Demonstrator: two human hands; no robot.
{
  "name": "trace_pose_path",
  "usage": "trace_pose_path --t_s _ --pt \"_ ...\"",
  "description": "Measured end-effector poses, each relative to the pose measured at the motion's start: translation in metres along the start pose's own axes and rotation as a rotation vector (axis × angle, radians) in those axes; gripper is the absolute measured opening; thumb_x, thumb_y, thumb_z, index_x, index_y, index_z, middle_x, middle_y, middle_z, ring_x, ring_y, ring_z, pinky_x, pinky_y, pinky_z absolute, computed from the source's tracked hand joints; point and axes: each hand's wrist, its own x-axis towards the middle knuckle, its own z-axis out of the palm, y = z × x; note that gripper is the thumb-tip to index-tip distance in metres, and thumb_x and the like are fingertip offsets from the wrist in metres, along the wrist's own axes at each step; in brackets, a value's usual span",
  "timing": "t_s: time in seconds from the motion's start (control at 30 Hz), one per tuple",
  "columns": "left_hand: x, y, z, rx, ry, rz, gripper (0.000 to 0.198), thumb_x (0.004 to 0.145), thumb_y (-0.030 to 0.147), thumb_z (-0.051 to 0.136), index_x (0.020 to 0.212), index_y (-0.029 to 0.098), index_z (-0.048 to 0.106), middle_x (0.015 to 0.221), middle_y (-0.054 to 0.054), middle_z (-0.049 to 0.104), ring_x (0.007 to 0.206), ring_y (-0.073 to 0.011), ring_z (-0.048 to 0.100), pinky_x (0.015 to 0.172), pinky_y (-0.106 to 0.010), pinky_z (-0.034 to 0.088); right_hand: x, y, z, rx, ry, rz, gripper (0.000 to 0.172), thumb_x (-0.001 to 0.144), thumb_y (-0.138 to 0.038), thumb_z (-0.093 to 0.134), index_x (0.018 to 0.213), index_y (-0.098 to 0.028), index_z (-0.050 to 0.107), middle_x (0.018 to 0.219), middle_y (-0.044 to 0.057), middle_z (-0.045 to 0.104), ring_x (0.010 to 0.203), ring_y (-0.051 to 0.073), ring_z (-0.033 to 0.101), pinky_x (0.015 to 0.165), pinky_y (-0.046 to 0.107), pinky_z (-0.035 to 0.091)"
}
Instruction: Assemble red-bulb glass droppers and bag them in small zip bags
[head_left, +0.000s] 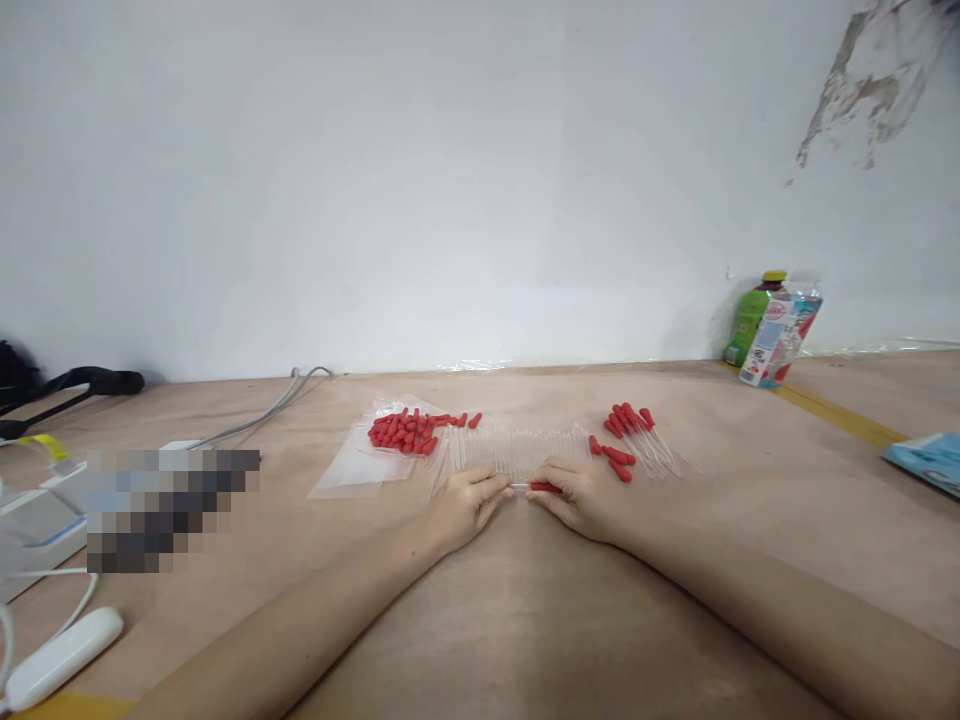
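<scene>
Between my hands, low over the table, a thin glass tube [520, 488] meets a red rubber dropper bulb [545, 487]. My left hand [463, 507] pinches the tube, and my right hand [585, 497] has its fingers closed on the bulb. Whether the tube's end is inside the bulb is too small to tell. Just beyond my fingers lies a wide row of clear glass tubes [525, 445]. A pile of red bulbs [403, 432] rests on clear plastic bags at left. Several loose bulbs [619, 466] lie by my right hand, near droppers [651, 448] with bulbs on their tubes.
Plastic bags [346, 470] lie flat at left. Farther left are a grey cable [262, 415], a white power strip [45, 525] and a white rounded device [66, 655]. Two drink bottles [780, 330] stand by the wall at right, and a blue packet [930, 460] lies at the right edge.
</scene>
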Motion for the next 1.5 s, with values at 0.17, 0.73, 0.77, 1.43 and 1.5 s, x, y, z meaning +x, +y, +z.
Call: trace_pose_path --t_s 0.17,0.73,0.77,1.43,1.5 --pt "0.001 0.0 -0.002 -0.049 0.042 -0.025 0.024 0.087 0.026 0.041 0.097 0.017 0.06 0.072 -0.003 0.059 0.063 -0.0116 0.053 0.059 -0.022 0.044 0.001 0.007 0.002 0.232 0.034 0.058 0.012 0.08 -0.022 0.05 0.085 -0.019 0.061 0.079 0.004 0.061 0.071 0.013 0.056 0.065 0.025 0.045" --pt "0.005 0.003 -0.008 0.023 0.049 -0.21 0.028 0.08 0.032 0.05 0.104 0.018 0.055 0.1 -0.008 0.054 0.096 -0.0214 0.049 0.083 -0.038 0.041 0.02 0.071 -0.075 0.349 0.484 0.632 0.054 0.072 -0.035 0.055 0.119 -0.018 0.036 0.07 -0.002 0.049 0.06 0.011 0.047 0.057 0.024 0.04" --pt "0.005 0.003 -0.007 0.024 0.046 -0.212 0.027 0.08 0.031 0.05 0.103 0.019 0.056 0.1 -0.008 0.054 0.096 -0.0214 0.048 0.083 -0.037 0.041 0.017 0.08 -0.083 0.253 0.473 0.668 0.049 0.071 -0.035 0.055 0.114 -0.018 0.042 0.068 -0.002 0.049 0.057 0.011 0.046 0.055 0.024 0.039" --pt "0.004 0.002 -0.006 0.064 0.001 -0.243 0.02 0.078 0.03 0.05 0.093 0.02 0.059 0.1 -0.007 0.053 0.095 -0.0218 0.048 0.082 -0.038 0.04 -0.019 0.134 -0.082 -0.321 0.084 0.83 0.037 0.072 -0.037 0.047 0.098 -0.016 0.061 0.072 0.004 0.062 0.067 0.017 0.056 0.059 0.024 0.039" --pt "0.004 0.002 -0.006 0.084 0.005 -0.252 0.021 0.078 0.03 0.051 0.094 0.02 0.059 0.1 -0.007 0.053 0.095 -0.022 0.047 0.083 -0.039 0.039 -0.012 0.12 -0.084 -0.26 0.022 0.777 0.031 0.071 -0.041 0.048 0.081 -0.017 0.064 0.067 0.002 0.06 0.063 0.015 0.054 0.055 0.023 0.037"
